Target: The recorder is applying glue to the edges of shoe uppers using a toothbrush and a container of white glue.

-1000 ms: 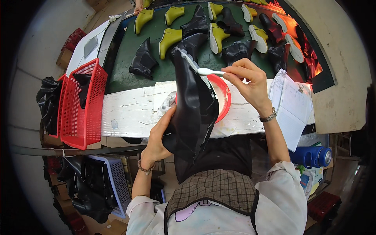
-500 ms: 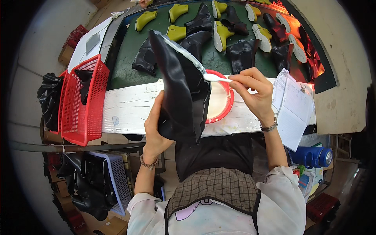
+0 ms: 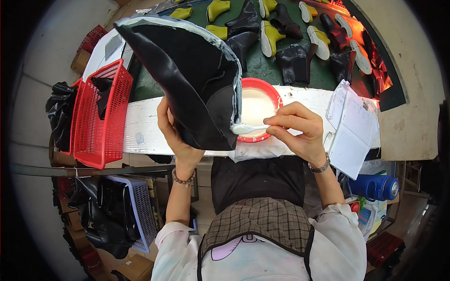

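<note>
The left hand (image 3: pixel 179 146) gripped the black boot upper (image 3: pixel 173 93) from its outer side, above the bench, seemingly to turn the white-smeared rim (image 3: pixel 227 47) outward. The right hand (image 3: pixel 302 129) pinched a slim white applicator (image 3: pixel 248 128), its tip touching the rim's lower corner. A red bowl (image 3: pixel 269 88) of cream-coloured paste (image 3: pixel 257 105) sat just beside them, probably for quick dipping. Scuffed white boards (image 3: pixel 145 117) formed the bench; beyond, chartreuse boots (image 3: pixel 271 38) and black boots (image 3: pixel 296 63) covered a green surface (image 3: pixel 262 70). A red basket (image 3: pixel 86 140) stood left; papers (image 3: pixel 351 136) and 1 blue flask (image 3: pixel 375 187) lay right.
</note>
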A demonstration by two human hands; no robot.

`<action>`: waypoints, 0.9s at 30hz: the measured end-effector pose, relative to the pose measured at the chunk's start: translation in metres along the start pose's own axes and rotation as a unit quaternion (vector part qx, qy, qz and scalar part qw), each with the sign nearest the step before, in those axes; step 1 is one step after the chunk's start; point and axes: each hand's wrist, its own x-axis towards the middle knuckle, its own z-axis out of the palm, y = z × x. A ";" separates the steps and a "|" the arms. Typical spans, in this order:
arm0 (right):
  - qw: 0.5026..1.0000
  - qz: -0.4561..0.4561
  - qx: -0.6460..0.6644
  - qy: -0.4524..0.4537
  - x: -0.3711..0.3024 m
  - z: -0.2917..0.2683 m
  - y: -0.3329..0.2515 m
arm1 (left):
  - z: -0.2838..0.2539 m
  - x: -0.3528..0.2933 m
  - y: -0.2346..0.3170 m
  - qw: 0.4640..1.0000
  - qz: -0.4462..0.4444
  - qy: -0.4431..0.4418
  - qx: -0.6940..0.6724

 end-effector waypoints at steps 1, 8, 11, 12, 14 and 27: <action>1.000 0.001 -0.001 0.001 -0.001 0.001 -0.002 | 0.002 0.002 -0.004 0.999 0.038 0.012 0.020; 0.996 0.067 0.030 -0.043 0.003 0.003 -0.006 | -0.001 0.009 -0.012 0.992 0.109 0.002 0.057; 0.990 0.117 -0.071 -0.027 0.005 -0.004 0.029 | -0.021 -0.003 -0.005 0.989 -0.143 -0.002 -0.048; 0.980 0.126 -0.152 -0.013 0.003 -0.002 0.047 | -0.032 -0.008 -0.002 0.958 -0.240 0.046 -0.146; 0.953 0.083 -0.281 -0.071 -0.007 0.007 0.082 | -0.083 -0.036 -0.028 0.870 -0.360 -0.029 -0.336; 0.999 0.010 0.043 0.003 0.038 -0.003 0.038 | -0.118 -0.109 -0.046 0.693 -0.448 0.044 -0.562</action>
